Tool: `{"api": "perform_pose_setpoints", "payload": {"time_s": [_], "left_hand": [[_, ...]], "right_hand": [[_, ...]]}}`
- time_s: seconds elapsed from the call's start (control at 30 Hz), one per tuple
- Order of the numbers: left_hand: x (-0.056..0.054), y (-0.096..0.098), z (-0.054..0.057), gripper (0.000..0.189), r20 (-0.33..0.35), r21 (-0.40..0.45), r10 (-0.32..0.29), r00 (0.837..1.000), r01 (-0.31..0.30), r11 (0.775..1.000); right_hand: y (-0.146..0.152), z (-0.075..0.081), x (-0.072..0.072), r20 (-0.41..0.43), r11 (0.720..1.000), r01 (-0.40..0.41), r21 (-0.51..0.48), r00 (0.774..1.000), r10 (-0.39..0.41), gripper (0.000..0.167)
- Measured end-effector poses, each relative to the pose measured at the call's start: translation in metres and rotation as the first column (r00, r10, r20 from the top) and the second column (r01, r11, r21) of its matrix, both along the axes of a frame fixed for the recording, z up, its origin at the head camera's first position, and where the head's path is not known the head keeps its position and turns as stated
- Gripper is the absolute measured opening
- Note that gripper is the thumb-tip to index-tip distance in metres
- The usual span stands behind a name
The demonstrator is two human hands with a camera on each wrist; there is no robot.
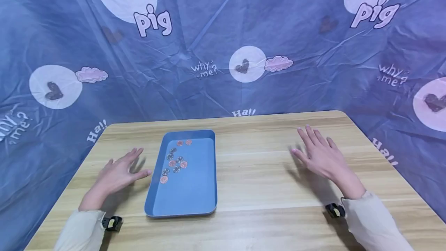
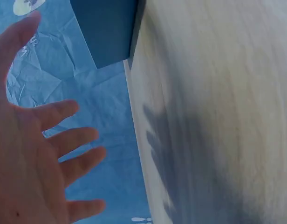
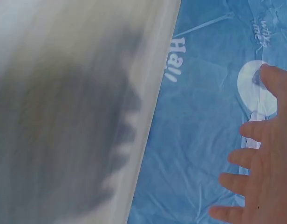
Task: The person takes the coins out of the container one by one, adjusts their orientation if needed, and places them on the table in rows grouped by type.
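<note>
A shallow blue tray (image 1: 195, 200) lies on the table left of its middle. Several coins are in it, some silver-coloured like this coin (image 1: 176, 169), others copper-coloured like this coin (image 1: 164, 179). They lie mostly along the tray's left and far parts. My left hand (image 1: 118, 173) hovers just left of the tray, thumb toward its rim, holding nothing. In the left wrist view its fingers (image 2: 78, 165) are spread, with the tray's outer wall (image 2: 108, 30) above. Far to the right of the tray, my right hand (image 1: 322, 158) is held over the table with fingers extended, holding nothing.
The light wood table (image 1: 258, 173) has its far edge against a blue printed cloth (image 1: 209, 100), which also hangs along both sides. Black wrist devices are strapped on the left wrist (image 1: 112, 224) and the right wrist (image 1: 335, 210). Both hands cast shadows on the wood.
</note>
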State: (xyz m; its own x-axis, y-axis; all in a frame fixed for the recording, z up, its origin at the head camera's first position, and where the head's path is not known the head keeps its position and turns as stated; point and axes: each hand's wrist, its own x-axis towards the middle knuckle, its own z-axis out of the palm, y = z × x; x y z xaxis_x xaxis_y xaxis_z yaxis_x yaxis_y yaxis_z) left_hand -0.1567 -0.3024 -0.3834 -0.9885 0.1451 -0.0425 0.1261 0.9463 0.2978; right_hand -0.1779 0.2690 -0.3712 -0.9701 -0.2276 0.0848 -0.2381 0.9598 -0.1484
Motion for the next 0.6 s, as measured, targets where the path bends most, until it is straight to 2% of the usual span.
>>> {"api": "perform_pose_setpoints", "payload": {"time_s": [0.07, 0.13, 0.27, 0.4, 0.6], "left_hand": [[0.002, 0.000, 0.000, 0.088, 0.057, 0.092, -0.010, 0.998, 0.005, 0.996], [0.004, 0.000, 0.000, 0.084, 0.111, 0.211, -0.032, 0.993, 0.008, 0.978], [0.005, -0.002, -0.002, 0.078, 0.162, 0.410, -0.111, 0.980, 0.036, 0.911], [0.004, -0.004, -0.007, 0.073, 0.162, 0.476, -0.173, 0.971, 0.077, 0.876], [0.002, -0.004, -0.013, 0.072, 0.204, 0.511, -0.208, 0.957, 0.078, 0.856]], "right_hand": [[-0.005, 0.003, -0.002, -0.001, 1.000, -0.019, -0.006, 1.000, 0.019, 0.076], [-0.011, 0.007, -0.005, -0.007, 0.999, -0.034, -0.009, 0.999, 0.034, 0.075], [-0.023, 0.015, -0.010, -0.016, 0.998, -0.067, -0.021, 0.998, 0.067, 0.075], [-0.037, 0.023, -0.014, -0.016, 0.994, -0.103, -0.037, 0.995, 0.103, 0.074], [-0.062, 0.028, -0.020, -0.007, 0.988, -0.146, -0.058, 0.989, 0.146, 0.073]]}}
